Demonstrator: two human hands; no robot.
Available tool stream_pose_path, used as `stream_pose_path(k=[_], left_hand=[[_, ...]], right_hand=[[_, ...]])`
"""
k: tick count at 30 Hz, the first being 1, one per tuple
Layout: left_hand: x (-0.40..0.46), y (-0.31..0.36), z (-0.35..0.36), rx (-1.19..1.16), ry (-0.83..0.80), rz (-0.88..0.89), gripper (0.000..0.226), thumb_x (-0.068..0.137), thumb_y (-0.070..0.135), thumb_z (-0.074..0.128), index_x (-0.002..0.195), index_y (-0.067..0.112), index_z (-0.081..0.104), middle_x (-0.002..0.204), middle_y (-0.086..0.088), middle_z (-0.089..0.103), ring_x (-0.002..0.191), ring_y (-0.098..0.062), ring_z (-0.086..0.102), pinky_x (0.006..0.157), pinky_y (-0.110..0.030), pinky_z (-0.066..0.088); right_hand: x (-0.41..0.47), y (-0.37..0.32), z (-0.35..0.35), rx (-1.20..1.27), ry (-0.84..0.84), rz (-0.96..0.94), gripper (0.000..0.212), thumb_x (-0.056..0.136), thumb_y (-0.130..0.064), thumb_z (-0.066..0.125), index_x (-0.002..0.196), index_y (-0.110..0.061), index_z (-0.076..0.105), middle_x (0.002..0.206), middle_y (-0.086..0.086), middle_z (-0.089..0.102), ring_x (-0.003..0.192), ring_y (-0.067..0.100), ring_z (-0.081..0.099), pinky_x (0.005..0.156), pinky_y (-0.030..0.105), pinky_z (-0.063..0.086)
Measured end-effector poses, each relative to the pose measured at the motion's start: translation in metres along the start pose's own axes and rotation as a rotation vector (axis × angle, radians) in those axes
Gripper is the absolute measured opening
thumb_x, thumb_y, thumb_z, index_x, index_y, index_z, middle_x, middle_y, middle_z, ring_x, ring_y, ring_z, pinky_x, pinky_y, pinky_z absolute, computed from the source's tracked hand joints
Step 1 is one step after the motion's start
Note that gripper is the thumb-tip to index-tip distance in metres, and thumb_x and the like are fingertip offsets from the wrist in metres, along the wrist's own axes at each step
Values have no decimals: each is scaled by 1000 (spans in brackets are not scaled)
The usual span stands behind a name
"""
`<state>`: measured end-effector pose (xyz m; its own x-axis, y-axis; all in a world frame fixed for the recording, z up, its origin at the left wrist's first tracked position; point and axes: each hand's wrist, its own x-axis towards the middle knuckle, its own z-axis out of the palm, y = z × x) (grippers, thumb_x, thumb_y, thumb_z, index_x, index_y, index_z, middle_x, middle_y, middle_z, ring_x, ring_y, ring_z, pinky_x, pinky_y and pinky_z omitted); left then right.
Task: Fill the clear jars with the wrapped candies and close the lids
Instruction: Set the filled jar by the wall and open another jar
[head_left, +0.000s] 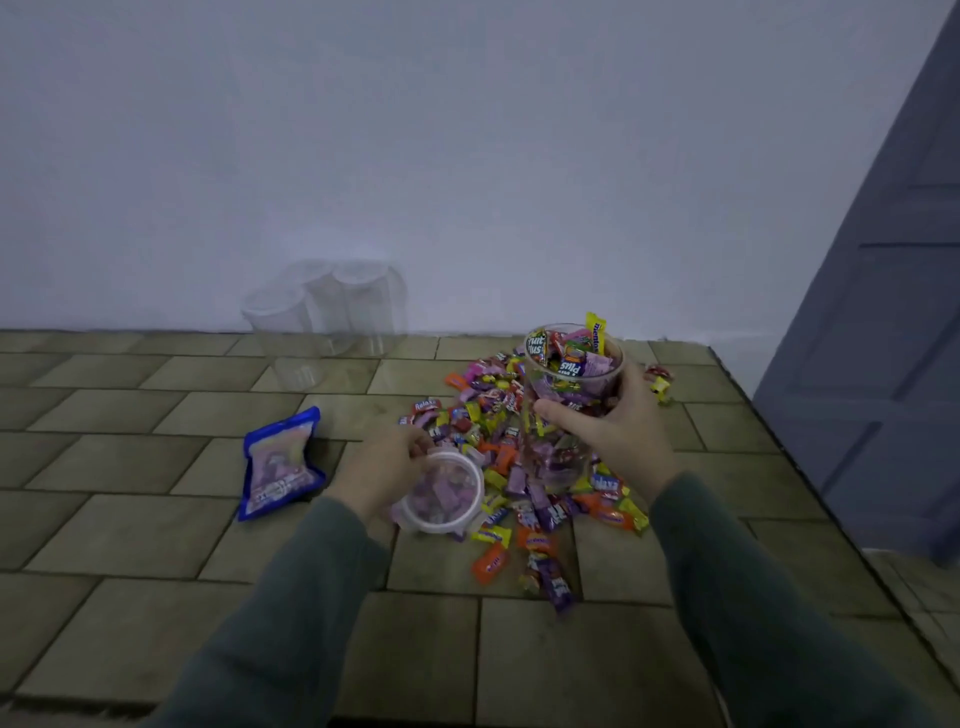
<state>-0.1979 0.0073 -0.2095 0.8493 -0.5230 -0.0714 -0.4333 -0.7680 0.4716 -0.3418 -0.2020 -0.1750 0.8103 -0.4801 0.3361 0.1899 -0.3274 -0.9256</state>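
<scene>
My right hand (610, 426) grips a clear jar (571, 410), heaped full of wrapped candies, standing in the candy pile (524, 483) on the tiled surface (156, 519). My left hand (387, 470) curls its fingers round a clear lid (441, 491) just beside the pile. Three empty jars (324, 312) stand by the wall; a blue pouch (280, 462) lies left.

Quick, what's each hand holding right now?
Left hand: holds the clear lid.
Right hand: grips the full candy jar.
</scene>
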Motion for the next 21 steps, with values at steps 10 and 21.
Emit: stream_pose_path(k=[10,21], left_hand=[[67,-71,-49,-150,167,-190,16,93,8,54,103,11,66,94,-7,66,85,-18,54,73,-27,39],[145,-125,-58,-70,73,-194,22,97,10,46,111,13,62,103,-7,61,95,-21,58,78,-31,48]], right_hand=[[101,-2,99,20,-62,14,82,63,-27,90,132,-22,48,121,-10,63,109,-2,59,95,21,49],[181,44,209,8,-3,131,90,58,-26,93,134,-17,45,120,-5,61,110,9,58,93,22,47]])
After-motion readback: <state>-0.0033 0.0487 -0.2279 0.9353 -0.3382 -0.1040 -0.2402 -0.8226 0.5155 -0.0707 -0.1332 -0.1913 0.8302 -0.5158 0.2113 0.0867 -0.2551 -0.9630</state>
